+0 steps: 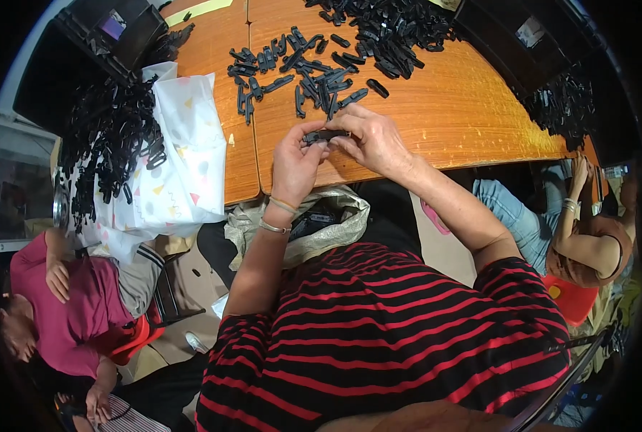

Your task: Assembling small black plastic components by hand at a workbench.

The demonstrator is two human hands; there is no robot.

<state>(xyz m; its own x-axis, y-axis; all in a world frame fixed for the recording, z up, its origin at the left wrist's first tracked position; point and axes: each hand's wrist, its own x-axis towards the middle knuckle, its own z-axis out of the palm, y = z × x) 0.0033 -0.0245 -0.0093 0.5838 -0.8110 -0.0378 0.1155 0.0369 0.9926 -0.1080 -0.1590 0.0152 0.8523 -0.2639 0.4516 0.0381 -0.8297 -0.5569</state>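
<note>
Black clip-like part [321,136]: held above bench [465,122], by near edge. Grip: left hand [296,159] clasps one end, right hand [373,141] pinches other, presumably for steadiness. Loose black parts [276,84] spread beyond, likely for short reach.

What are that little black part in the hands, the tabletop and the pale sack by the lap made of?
Black part: probably moulded plastic; it looks smooth and dark with a slight sheen, though coated metal is possible.
Tabletop: wood or wood-look laminate, glossy, judging by the orange-brown streaks and glare.
Sack: seemingly woven plastic, slightly shiny, with stiff-looking creases.
</note>
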